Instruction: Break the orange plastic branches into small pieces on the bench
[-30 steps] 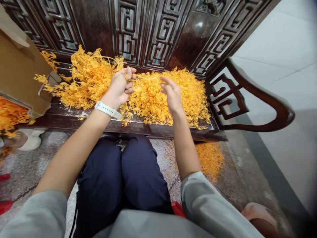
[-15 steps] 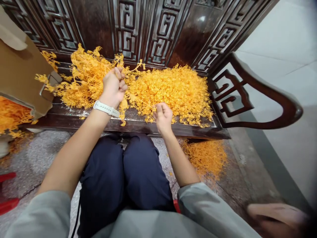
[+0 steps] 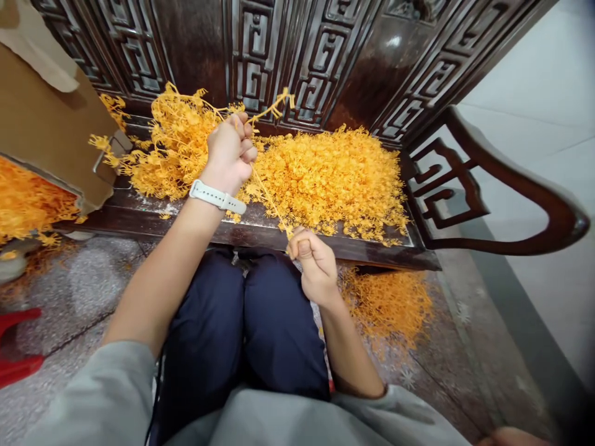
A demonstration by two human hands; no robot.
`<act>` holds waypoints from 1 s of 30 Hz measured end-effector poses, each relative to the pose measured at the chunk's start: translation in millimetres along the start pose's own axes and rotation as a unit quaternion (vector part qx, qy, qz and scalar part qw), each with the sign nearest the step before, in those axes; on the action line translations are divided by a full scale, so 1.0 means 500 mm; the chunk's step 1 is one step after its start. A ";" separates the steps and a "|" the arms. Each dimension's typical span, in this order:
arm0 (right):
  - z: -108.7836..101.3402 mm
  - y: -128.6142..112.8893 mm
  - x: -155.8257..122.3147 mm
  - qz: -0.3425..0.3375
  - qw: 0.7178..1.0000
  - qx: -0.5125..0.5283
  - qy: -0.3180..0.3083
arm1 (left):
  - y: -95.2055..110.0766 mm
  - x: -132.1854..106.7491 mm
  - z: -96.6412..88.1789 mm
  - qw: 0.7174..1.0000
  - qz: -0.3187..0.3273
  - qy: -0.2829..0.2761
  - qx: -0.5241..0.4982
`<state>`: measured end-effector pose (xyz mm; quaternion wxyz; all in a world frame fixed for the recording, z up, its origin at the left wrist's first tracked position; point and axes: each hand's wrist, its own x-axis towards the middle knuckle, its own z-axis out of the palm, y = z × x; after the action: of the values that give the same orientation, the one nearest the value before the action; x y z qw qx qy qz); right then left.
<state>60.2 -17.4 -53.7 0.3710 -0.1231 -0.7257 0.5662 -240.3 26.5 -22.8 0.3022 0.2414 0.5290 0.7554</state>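
Note:
My left hand [image 3: 230, 152], with a white watch at the wrist, is closed round a bunch of orange plastic sprigs [image 3: 174, 133] held over the dark wooden bench seat [image 3: 186, 217]. A thin orange stem [image 3: 268, 197] runs from that fist down to my right hand [image 3: 312, 260], which pinches its lower end just in front of the bench edge, above my knees. A pile of small orange plastic pieces [image 3: 330, 179] lies on the seat to the right of both hands.
A cardboard box [image 3: 51, 133] holding more orange sprigs stands at the left on the bench. More orange pieces [image 3: 388, 303] lie on the stone floor under the bench's right end. The carved bench back [image 3: 288, 56] and a curved armrest [image 3: 502, 179] border the seat.
My right hand left the pile, closed on a stem and drew it down and toward me, out of the bunch. My left hand stayed on the bunch.

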 end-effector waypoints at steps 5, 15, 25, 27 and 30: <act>0.014 -0.004 -0.024 -0.014 0.997 -0.047 0.052 | 0.013 -0.010 0.002 0.999 0.023 -0.032 0.024; -0.006 0.040 -0.107 0.119 0.977 -0.003 0.176 | 0.192 -0.085 0.006 0.905 0.018 0.172 -0.387; -0.149 0.099 0.236 0.067 0.876 -0.440 0.188 | 0.118 -0.075 0.010 0.874 -0.058 0.068 -0.477; -0.127 0.093 0.261 0.078 0.914 -0.369 0.150 | 0.116 -0.082 0.042 0.884 -0.047 0.070 -0.460; -0.040 0.081 0.248 0.076 0.992 -0.097 0.010 | 0.116 -0.103 0.103 0.900 -0.032 0.074 -0.429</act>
<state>-21.9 84.7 -39.6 0.3203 -0.2189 -0.7619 0.5186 -180.5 8.5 46.3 0.3606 0.0144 0.1826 0.9146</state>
